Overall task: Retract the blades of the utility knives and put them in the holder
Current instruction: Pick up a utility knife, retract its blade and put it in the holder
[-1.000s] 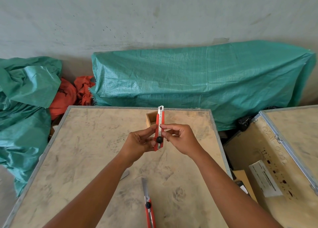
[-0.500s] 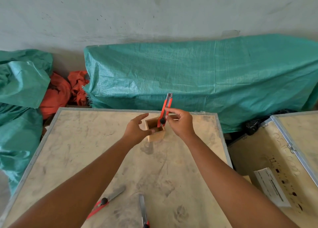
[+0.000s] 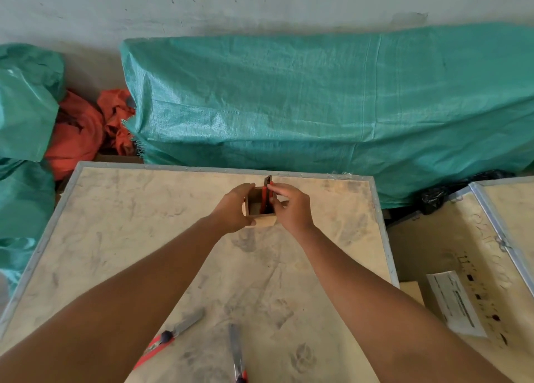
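Observation:
A small wooden box holder (image 3: 261, 220) stands near the far edge of the plywood crate top (image 3: 115, 238). My left hand (image 3: 235, 209) grips the holder's left side. My right hand (image 3: 291, 206) pinches a red utility knife (image 3: 267, 191) that stands upright inside the holder, its top end sticking out above the rim. Two more red utility knives lie near me with blades extended: one (image 3: 170, 335) angled beside my left forearm, the other (image 3: 237, 353) pointing away at the bottom edge.
A green tarp-covered bundle (image 3: 332, 108) lies behind the crate against the wall. More green tarp (image 3: 26, 116) and orange cloth (image 3: 78, 131) sit at the left. A second wooden crate (image 3: 474, 267) with a paper label stands at the right, across a narrow gap.
The knife went from held up between both hands to lowered into the holder. My left hand let go of the knife and took hold of the holder.

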`<state>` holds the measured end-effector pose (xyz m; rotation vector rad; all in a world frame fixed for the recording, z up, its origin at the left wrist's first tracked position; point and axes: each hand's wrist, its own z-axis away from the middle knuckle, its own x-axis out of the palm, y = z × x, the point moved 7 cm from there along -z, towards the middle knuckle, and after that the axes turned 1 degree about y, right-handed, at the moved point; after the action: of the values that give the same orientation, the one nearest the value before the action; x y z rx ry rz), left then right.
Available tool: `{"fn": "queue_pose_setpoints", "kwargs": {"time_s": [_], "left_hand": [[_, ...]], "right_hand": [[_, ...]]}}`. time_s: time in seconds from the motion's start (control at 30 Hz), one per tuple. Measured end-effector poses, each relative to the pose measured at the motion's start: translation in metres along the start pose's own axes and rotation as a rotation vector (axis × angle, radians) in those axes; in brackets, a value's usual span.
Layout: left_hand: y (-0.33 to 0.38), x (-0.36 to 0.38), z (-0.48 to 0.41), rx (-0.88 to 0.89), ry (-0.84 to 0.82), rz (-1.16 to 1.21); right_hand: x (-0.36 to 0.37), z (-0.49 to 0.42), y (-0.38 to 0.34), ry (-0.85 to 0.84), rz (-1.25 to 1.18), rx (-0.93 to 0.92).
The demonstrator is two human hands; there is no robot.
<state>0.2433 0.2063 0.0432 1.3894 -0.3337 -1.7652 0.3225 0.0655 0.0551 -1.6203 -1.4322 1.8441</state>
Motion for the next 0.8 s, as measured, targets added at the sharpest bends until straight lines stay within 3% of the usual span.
{"fn": "queue_pose_setpoints", "kwargs": {"time_s": [0.47, 0.67, 0.8], "left_hand": [[0.002, -0.007, 0.017, -0.022, 0.042, 0.031], [0.008, -0.015, 0.063, -0.035, 0.112, 0.101], [-0.004, -0.004, 0.116, -0.068, 0.128, 0.146]], "right_hand": [[-0.012, 0.016, -0.004, 0.047, -0.027, 0.057], [-0.031, 0.049, -0.028, 0.079, -0.059, 0.036], [-0.025, 0.099, -0.037, -0.007, -0.046, 0.093]]}}
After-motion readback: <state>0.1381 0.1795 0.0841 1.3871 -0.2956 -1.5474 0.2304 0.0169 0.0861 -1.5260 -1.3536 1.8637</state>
